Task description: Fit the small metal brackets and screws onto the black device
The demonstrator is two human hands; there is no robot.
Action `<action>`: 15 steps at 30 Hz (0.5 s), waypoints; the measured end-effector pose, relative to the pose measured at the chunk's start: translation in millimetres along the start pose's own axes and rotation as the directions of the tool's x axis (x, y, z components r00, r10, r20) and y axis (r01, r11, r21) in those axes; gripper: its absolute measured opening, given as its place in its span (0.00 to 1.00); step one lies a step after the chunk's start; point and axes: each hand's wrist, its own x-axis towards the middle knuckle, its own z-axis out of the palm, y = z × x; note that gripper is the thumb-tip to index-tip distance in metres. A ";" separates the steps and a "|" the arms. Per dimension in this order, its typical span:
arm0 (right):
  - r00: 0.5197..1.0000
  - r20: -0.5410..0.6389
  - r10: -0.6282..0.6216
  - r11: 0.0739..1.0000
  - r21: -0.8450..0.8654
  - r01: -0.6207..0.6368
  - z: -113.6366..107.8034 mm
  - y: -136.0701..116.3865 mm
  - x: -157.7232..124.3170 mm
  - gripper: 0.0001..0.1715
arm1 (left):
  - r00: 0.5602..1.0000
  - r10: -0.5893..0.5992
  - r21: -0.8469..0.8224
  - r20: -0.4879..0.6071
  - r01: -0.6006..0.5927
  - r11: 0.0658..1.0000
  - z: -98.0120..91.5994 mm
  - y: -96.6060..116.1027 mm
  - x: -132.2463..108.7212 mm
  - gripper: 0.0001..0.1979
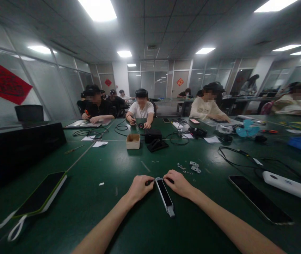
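A slim white device with a long black face (165, 194) lies on the green table in front of me, its narrow grey end pointing toward me. At its far end, my left hand (140, 187) closes thumb and fingers against the left edge. My right hand (179, 183) pinches at the right edge of that same end. Whatever small part may sit between the fingertips is hidden. Just beyond my right hand are several small metal rings (184, 168) and some grey metal pieces (195, 167).
A phone (258, 199) and a white elongated case (290, 187) lie to the right. On the left is a green-edged phone (41, 194) with a strap. Ahead stand a small open cardboard box (133, 142) and a black box (153, 135). Several people work across the table.
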 end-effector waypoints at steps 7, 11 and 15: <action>1.000 0.002 -0.002 1.000 -0.014 0.002 1.2 -2.1 -0.6 0.12 | 0.999 -0.011 0.002 -0.043 0.011 1.000 1.0 0.0 1.2 0.13; 1.000 0.010 0.000 1.000 -0.028 0.000 1.6 -2.4 -0.8 0.12 | 0.998 -0.021 -0.022 -0.056 0.020 1.000 1.6 -1.5 1.5 0.11; 1.000 0.016 0.006 0.999 -0.038 -0.005 0.0 -4.4 -1.0 0.11 | 0.998 -0.020 -0.038 -0.054 0.018 0.999 0.1 -0.4 1.6 0.10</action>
